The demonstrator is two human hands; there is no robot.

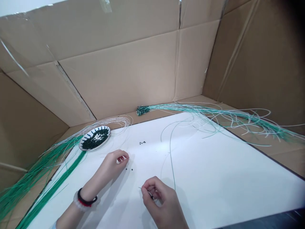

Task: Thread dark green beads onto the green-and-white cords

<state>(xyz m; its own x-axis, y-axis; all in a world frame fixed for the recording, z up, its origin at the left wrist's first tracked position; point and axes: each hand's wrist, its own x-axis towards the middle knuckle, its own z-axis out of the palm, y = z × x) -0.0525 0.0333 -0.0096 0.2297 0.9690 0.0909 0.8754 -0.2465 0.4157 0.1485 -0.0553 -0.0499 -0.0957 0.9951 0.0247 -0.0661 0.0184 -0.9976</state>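
My right hand point(164, 200) is closed in a pinch on a thin green wire point(172, 165). A short tip of it pokes out past the fingertips, and small dark bits, apparently beads, sit on it inside the fingers. The wire's long end rises from behind the hand and curves over the white board. My left hand point(115, 163) has thumb and forefinger pinched together just above the board; what lies between them is too small to make out. Beside those fingertips are two loose dark beads point(129, 169). Farther up lies another small group of dark beads point(142, 142).
A patterned plate point(108, 135) of dark beads stands at the board's left edge. Bundles of green strands point(64, 173) spread along the left. At the back, a beaded bundle of green and white strands point(190, 108) stretches right. Cardboard walls point(124, 70) enclose the white board point(226, 178).
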